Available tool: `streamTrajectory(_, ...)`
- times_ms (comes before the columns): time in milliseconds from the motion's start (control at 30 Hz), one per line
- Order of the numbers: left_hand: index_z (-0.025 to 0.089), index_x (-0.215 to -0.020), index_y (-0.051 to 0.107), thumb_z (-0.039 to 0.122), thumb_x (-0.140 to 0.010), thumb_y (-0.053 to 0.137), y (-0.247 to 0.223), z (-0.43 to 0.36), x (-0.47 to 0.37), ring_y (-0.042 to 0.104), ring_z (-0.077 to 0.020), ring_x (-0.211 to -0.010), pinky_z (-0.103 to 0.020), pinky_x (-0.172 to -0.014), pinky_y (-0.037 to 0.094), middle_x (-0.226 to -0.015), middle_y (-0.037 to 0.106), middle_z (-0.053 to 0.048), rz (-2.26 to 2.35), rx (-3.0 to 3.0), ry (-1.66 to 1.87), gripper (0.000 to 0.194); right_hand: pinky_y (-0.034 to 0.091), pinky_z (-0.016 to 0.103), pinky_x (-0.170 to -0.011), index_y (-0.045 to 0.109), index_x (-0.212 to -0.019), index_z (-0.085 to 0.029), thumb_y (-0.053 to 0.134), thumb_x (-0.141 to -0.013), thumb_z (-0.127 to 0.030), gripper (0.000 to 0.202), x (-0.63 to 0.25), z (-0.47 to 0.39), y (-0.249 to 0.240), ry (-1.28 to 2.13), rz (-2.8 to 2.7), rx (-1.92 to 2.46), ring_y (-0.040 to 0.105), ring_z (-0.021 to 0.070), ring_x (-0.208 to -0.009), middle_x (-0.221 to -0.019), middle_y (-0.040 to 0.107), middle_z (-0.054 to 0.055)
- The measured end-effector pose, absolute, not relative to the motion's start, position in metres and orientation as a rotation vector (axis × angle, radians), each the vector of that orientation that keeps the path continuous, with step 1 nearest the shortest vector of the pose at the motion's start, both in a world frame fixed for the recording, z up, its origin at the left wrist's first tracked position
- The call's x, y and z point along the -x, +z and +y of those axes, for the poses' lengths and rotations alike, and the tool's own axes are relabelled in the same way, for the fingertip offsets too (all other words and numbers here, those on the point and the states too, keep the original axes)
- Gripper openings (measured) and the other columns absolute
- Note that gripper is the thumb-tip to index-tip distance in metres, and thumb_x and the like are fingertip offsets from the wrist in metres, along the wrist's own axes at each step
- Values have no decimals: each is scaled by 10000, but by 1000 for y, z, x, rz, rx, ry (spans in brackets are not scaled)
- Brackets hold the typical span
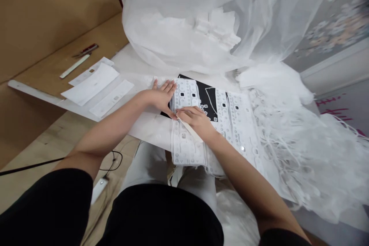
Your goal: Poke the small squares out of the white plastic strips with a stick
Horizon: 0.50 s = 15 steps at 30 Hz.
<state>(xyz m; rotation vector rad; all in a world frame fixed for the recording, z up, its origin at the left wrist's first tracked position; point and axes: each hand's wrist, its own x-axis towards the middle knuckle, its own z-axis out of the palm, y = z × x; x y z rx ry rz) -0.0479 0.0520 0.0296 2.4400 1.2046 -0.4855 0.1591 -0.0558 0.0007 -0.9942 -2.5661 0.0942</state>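
My left hand [165,97] lies with fingers spread at the left edge of a white die-cut sheet [188,150], pressing near a black board [212,98] under it. The sheet has rows of small outlined shapes and square holes; its near end hangs over the table edge. Curled fingers of my right hand [196,121] close on a flat cream-coloured strip-like tool [188,128], which slants across the sheet with its tip near my left thumb. More die-cut sheet [238,128] lies to the right. Small cut pieces [204,107] sit on the black board.
White paper pieces [90,84], a pale long-handled tool [75,66] and a red-and-dark pen-like tool [88,49] lie left. A translucent plastic bag [161,42] stands behind. Tangled white scraps [311,157] heap at right. A power strip [99,190] and cables are below left.
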Motion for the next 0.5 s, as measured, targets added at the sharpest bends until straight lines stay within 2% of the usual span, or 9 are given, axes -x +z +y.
streamTrajectory(133,139,-1506,-297,842,-574,628,32,50,47,-234,-414,-1484,-631,-1125,-227,-1602,-267,-132,1196,-2434,-469,1489,414,396,-880,640,-1076,-237,468,-981,-127,225,-156,-55,3,-47,-2574,1044,586,235,-1092,-1169,728,25)
streamTrajectory(233,156,-1502,-307,840,-565,647,35,48,45,-232,-423,-1483,-657,-1122,-208,-1608,-257,-134,1209,-2414,-472,1502,381,391,-843,636,-1044,-236,466,-968,-126,217,-154,-53,4,-146,-2554,1091,565,238,-983,-1025,742,29)
streamTrajectory(367,152,-1515,-285,855,-547,655,39,45,40,-246,-460,-1466,-727,-1097,-165,-1612,-253,-128,1254,-2387,-519,1521,365,382,-808,636,-1041,-218,471,-954,-135,204,-153,-50,3,-203,-2509,1080,529,235,-899,-841,699,39)
streamTrajectory(500,142,-1517,-281,859,-555,652,44,42,36,-241,-459,-1470,-771,-1077,-123,-1606,-264,-128,1286,-2384,-574,1520,370,369,-798,633,-1083,-203,426,-983,-136,240,-157,-48,-1,-193,-2419,1109,526,221,-880,-817,677,46)
